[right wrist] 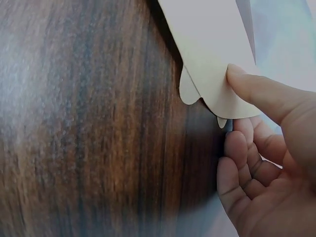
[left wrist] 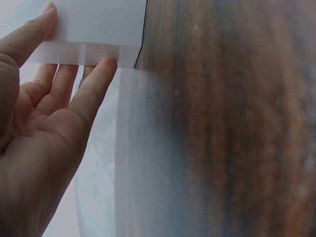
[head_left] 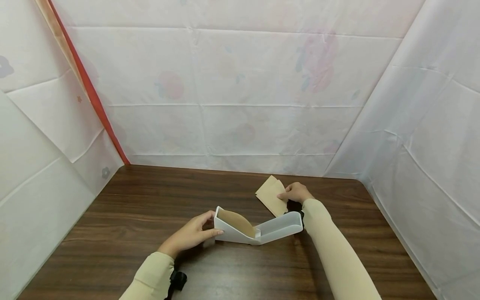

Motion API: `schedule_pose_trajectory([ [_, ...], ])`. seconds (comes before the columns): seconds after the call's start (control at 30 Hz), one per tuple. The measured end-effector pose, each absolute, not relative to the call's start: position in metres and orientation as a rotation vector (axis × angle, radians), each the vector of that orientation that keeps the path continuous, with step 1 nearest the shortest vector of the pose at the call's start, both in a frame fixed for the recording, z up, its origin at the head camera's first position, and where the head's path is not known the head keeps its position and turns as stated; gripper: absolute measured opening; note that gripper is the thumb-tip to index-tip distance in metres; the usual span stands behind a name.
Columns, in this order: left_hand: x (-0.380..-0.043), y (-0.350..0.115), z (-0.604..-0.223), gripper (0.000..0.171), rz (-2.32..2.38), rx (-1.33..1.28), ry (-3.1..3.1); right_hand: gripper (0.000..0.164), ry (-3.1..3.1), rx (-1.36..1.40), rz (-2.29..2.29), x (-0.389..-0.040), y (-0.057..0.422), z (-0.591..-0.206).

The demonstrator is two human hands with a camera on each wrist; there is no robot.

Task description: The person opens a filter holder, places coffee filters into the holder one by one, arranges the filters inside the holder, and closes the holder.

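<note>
A white plastic box (head_left: 234,236) is held a little above the table with its hinged lid (head_left: 281,229) swung out to the right. My left hand (head_left: 191,233) grips the box's left end, thumb on the near side. Inside stands a brown rounded paper (head_left: 237,221), like a coffee filter. Behind the lid, my right hand (head_left: 297,193) pinches a few tan paper coffee filters (head_left: 271,196) between thumb and fingers. The right wrist view shows the filters' (right wrist: 212,64) rounded edges, slightly fanned out. In the left wrist view, fingertips press the box's ribbed white wall (left wrist: 98,22).
A dark wood-grain table (head_left: 150,200) lies under both hands. White patterned sheeting (head_left: 240,91) hangs behind it and along both sides, with a red strip (head_left: 90,83) at the left corner. Black wrist-camera gear (head_left: 178,281) sits on the left wrist.
</note>
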State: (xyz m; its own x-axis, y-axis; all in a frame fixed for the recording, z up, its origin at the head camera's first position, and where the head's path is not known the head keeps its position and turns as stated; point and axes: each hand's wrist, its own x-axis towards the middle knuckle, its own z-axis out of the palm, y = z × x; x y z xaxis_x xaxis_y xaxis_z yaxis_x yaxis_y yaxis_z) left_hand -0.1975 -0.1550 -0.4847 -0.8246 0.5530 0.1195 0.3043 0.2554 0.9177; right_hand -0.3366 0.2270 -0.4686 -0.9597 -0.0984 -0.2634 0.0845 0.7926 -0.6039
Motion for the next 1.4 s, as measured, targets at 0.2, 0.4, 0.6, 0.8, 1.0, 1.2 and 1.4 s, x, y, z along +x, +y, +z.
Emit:
schedule_pose_trajectory([
  [0.2,-0.198,-0.156,-0.486,0.035,1.59,0.796,2.311,0.022,2.627,-0.014,-1.049,-0.336,0.231,-0.47],
  [0.4,-0.197,-0.156,-0.483,0.035,1.599,0.797,2.295,0.019,2.558,-0.054,-1.194,-0.335,0.236,-0.47],
  [0.6,-0.197,-0.156,-0.484,0.035,1.587,0.785,2.3,0.018,2.534,-0.06,-1.263,-0.333,0.238,-0.471],
  [0.8,-0.198,-0.157,-0.484,0.035,1.593,0.789,2.302,0.022,2.529,-0.122,-1.306,-0.333,0.244,-0.472],
  [1.0,-0.197,-0.157,-0.484,0.035,1.591,0.795,2.312,0.033,2.456,-0.183,-1.392,-0.337,0.255,-0.477],
  [1.2,-0.197,-0.156,-0.484,0.034,1.584,0.799,2.318,0.038,2.413,-0.178,-1.463,-0.335,0.266,-0.478],
  [1.4,-0.197,-0.156,-0.484,0.033,1.576,0.801,2.318,0.042,2.426,-0.149,-1.48,-0.331,0.27,-0.477],
])
